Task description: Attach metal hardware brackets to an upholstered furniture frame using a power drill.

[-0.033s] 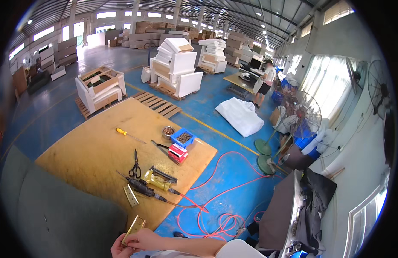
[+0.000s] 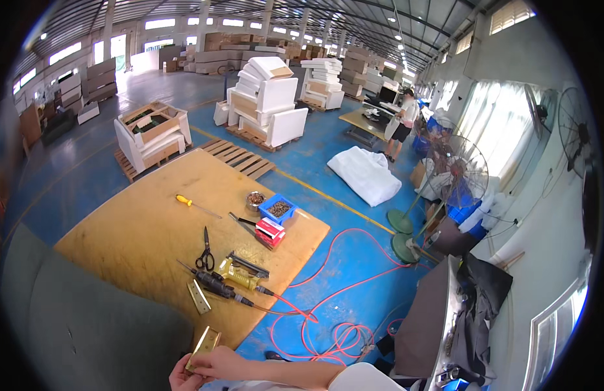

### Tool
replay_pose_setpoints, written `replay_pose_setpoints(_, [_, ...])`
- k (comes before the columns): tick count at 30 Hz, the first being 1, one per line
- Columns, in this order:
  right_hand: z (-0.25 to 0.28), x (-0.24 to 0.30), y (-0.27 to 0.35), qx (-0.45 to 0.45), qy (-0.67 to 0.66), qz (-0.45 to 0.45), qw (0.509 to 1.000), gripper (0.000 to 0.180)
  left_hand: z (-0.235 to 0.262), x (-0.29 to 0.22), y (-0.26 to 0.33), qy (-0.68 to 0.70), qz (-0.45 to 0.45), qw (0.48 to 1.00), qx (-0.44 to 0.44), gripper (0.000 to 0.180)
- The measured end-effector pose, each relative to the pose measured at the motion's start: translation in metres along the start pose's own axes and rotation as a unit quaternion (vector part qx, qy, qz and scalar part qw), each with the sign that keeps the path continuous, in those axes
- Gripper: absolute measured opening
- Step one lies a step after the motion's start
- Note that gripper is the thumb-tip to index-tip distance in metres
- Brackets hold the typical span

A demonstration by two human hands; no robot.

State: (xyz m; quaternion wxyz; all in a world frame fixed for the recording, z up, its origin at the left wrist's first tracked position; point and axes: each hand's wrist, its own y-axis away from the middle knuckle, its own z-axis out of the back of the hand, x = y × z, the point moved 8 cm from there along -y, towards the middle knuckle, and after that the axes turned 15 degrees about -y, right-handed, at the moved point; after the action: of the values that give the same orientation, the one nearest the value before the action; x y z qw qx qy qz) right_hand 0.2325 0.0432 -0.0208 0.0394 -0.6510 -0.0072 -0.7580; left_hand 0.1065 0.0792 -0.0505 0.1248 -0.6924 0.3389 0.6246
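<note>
Bracket of long, shiny gold-coloured metal is by the worn tan table's near edge, pinched in my nearly closed left hand and right hand, so I'd keep both grips light and steady imo.

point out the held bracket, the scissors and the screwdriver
Held bracket [image 2: 205, 341], head view: exposed upper part
Scissors [image 2: 207, 250], head view: near the pivot
Screwdriver [image 2: 184, 199], head view: yellow handle

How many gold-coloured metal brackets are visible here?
2. One bracket is held by the left hand and right hand; another bracket lies on the table, beside the black tool. Others may be hidden.
</note>
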Motion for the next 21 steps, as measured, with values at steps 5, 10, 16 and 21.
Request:
replay_pose_setpoints(5, [0.064,-0.009,0.025,-0.286,0.078,0.131,0.946,0.032,0.011,0.0,0.012,-0.002,0.044,0.997,-0.061,0.053])
replay_pose_setpoints(10, [0.063,-0.09,0.027,-0.121,-0.2,-0.103,0.967,0.041,-0.004,0.008,0.011,-0.044,0.081,0.996,-0.018,0.054])
replay_pose_setpoints(16, [0.024,-0.122,0.028,-0.05,-0.283,-0.177,0.941,0.032,0.013,0.042,0.058,-0.101,0.077,0.983,-0.133,0.046])
replay_pose_setpoints(21, [-0.023,-0.138,0.024,-0.008,-0.427,-0.179,0.887,0.028,0.026,0.054,0.096,-0.143,0.069,0.915,-0.37,0.035])
